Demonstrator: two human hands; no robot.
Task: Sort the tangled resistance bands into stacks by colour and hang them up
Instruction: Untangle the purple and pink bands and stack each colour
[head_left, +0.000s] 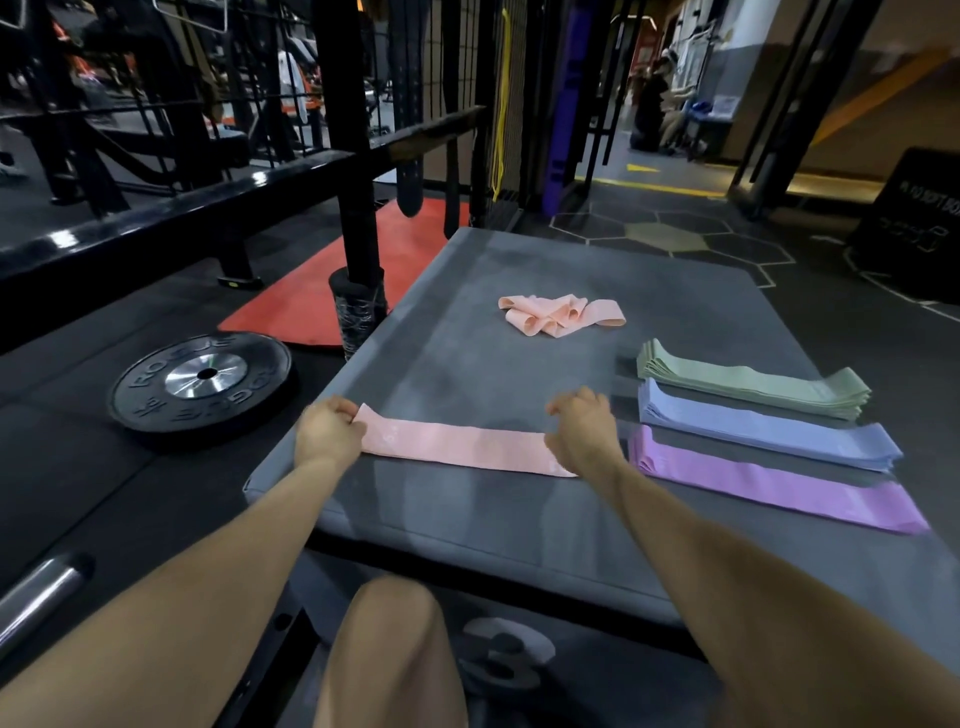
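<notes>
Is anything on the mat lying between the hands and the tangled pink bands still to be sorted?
Nothing visible does. Both the left hand and the right hand hold the flat pink band at the near edge; only bare grey mat lies between it and the tangled pink bands. The green, blue and purple stacks sit off to the right.

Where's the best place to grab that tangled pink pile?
Probably from above, at the upright loops in the middle of the pink pile. They stand off the mat, while the flat tail on the right lies flush and would likely drag the rest.
</notes>
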